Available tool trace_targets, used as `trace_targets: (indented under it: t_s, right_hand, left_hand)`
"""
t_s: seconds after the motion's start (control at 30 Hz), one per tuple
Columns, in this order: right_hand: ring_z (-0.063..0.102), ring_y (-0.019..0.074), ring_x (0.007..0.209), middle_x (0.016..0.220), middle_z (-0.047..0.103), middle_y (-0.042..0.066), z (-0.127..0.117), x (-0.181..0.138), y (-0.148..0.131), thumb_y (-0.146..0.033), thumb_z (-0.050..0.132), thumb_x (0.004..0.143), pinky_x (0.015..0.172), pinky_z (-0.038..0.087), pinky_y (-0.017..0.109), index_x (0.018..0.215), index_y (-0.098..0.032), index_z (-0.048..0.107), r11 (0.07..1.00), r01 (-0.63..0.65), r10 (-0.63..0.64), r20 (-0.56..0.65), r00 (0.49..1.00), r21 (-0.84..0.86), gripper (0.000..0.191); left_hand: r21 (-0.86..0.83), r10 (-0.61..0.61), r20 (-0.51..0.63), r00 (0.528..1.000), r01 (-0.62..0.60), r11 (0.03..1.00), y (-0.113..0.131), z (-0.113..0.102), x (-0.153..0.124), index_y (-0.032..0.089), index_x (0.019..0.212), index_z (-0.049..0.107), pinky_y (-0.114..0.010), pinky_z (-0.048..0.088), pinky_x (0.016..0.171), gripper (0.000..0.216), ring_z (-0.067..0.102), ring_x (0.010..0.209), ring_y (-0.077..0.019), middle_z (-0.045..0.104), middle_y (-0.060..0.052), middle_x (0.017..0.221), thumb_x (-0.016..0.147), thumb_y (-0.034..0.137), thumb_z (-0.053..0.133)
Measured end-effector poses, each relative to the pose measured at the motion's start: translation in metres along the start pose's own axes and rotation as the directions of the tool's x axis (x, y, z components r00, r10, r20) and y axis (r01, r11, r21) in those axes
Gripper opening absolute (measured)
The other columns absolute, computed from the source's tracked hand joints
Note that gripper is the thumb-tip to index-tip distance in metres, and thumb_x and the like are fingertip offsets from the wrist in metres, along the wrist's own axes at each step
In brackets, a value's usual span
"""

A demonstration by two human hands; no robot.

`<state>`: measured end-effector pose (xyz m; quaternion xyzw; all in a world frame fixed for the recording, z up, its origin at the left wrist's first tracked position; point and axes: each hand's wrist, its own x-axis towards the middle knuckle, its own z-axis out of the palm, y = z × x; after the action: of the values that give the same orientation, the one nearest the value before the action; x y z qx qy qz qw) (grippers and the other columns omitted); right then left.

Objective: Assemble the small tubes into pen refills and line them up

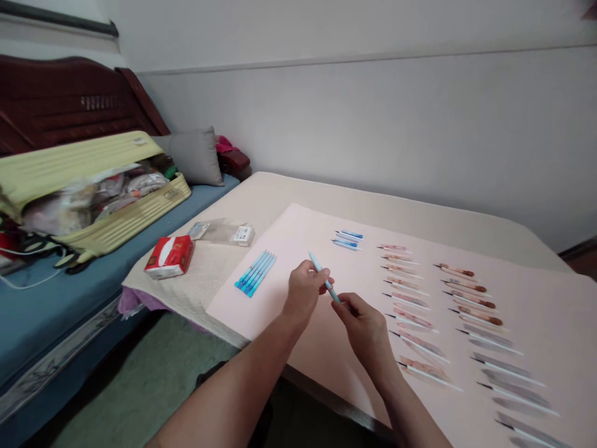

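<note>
L hand (305,289) & R hand (361,323) both pinch a blue pen (324,278) above pink sheet (280,280) on desk (420,211).

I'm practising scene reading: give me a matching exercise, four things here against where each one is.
1. suitcase
2. red pack
3. pen bundle
4. single pen

a. on the pink sheet
b. between left hand and right hand
c. open on the bed
d. on the beige towel

Pairs: 1-c, 2-d, 3-a, 4-b.
</note>
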<state>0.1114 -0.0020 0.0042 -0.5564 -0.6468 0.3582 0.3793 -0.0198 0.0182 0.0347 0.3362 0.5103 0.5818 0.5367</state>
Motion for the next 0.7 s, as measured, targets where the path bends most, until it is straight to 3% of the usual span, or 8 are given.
trace_targets:
  t_s: [0.17, 0.27, 0.37, 0.5, 0.7]
  right_hand:
    - [0.038, 0.0117, 0.05, 0.06, 0.05, -0.001, 0.0007, 0.0024, -0.0008, -0.044, 0.06, 0.074, 0.047, 0.029, 0.025, 0.077, -0.019, 0.063, 0.968, -0.14, 0.124, 0.086, 0.989, 0.207, 0.025]
    - [0.034, 0.0089, 0.045, 0.06, 0.051, -0.002, 0.0005, 0.0027, -0.0024, -0.046, 0.064, 0.071, 0.044, 0.023, 0.024, 0.076, -0.019, 0.063, 0.88, -0.28, 0.229, 0.175, 0.958, 0.384, 0.028]
    - [0.032, 0.0062, 0.046, 0.063, 0.051, -0.002, 0.0, 0.0018, -0.0023, -0.044, 0.065, 0.073, 0.044, 0.018, 0.022, 0.076, -0.018, 0.062, 0.784, -0.365, 0.253, 0.279, 0.927, 0.502, 0.026]
    - [0.03, 0.0044, 0.046, 0.067, 0.051, -0.001, 0.0004, 0.0012, -0.0004, -0.042, 0.063, 0.077, 0.044, 0.014, 0.022, 0.082, -0.016, 0.062, 0.7, -0.431, 0.237, 0.384, 0.892, 0.569, 0.026]
    - [0.033, 0.0045, 0.045, 0.068, 0.052, 0.0, 0.0014, 0.0011, -0.0001, -0.046, 0.056, 0.082, 0.044, 0.016, 0.023, 0.084, -0.015, 0.062, 0.703, -0.442, 0.241, 0.399, 0.885, 0.557, 0.032]
  left_hand:
    - [-0.031, -0.012, 0.05, 0.999, 0.014, 0.999, 0.0005, -0.0004, -0.001, 0.016, 0.077, 0.054, -0.035, 0.049, 0.069, 0.02, 0.062, 0.067, -0.0171, 0.067, -0.01, 0.075, 0.075, 0.034, 0.062]
    - [-0.044, -0.017, 0.088, 0.996, 0.021, 0.999, 0.0011, -0.0009, -0.0016, 0.015, 0.078, 0.053, -0.036, 0.05, 0.07, 0.019, 0.062, 0.068, -0.0177, 0.067, -0.011, 0.078, 0.076, 0.033, 0.061]
    - [-0.053, -0.019, 0.119, 0.993, 0.026, 0.998, 0.001, -0.0019, -0.0019, 0.015, 0.079, 0.053, -0.036, 0.05, 0.07, 0.018, 0.063, 0.071, -0.0191, 0.067, -0.012, 0.08, 0.077, 0.032, 0.058]
    - [-0.042, -0.026, 0.135, 0.99, 0.032, 0.999, -0.0003, -0.0036, -0.0021, 0.015, 0.08, 0.052, -0.036, 0.05, 0.07, 0.017, 0.063, 0.073, -0.0199, 0.067, -0.012, 0.081, 0.079, 0.032, 0.055]
    - [-0.05, -0.039, 0.162, 0.986, 0.048, 0.998, -0.0006, -0.0049, -0.0015, 0.015, 0.081, 0.051, -0.035, 0.049, 0.068, 0.02, 0.062, 0.074, -0.0205, 0.066, -0.012, 0.082, 0.08, 0.035, 0.055]
